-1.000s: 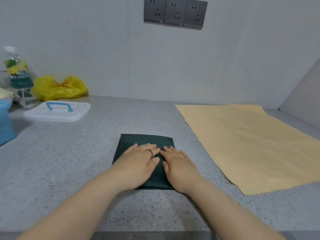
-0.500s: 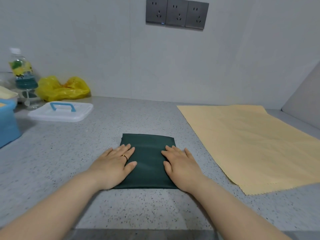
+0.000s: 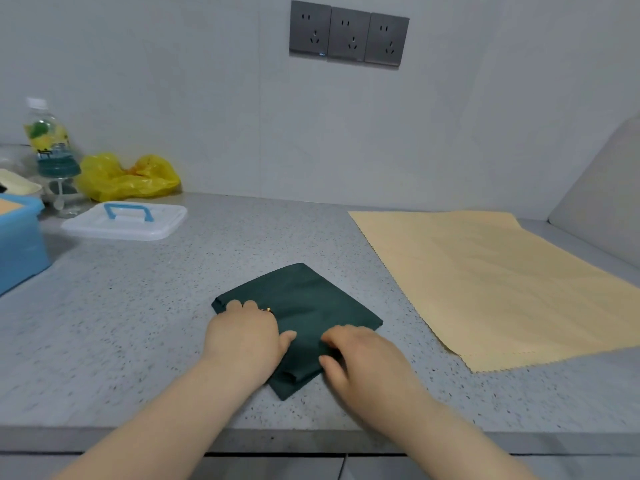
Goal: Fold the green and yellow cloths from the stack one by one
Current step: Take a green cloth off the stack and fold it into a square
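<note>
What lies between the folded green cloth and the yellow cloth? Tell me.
Only bare speckled countertop. The head view shows the green cloth and the yellow cloth lying apart.

Left hand (image 3: 244, 336): palm down, fingers curled at the knuckles, tips hidden beneath them; thumb stretched toward the right hand; grips the green cloth (image 3: 311, 296).
Ring (image 3: 268, 309): on a left-hand finger, at the far knuckle line.
Right hand (image 3: 367, 358): palm down, fingers bent; thumb and forefinger pinch the cloth's edge.
Spacing: hands side by side, near each other, thumbs not touching.
Forearms: both bare, entering from the near edge, angled inward toward the hands.
</note>
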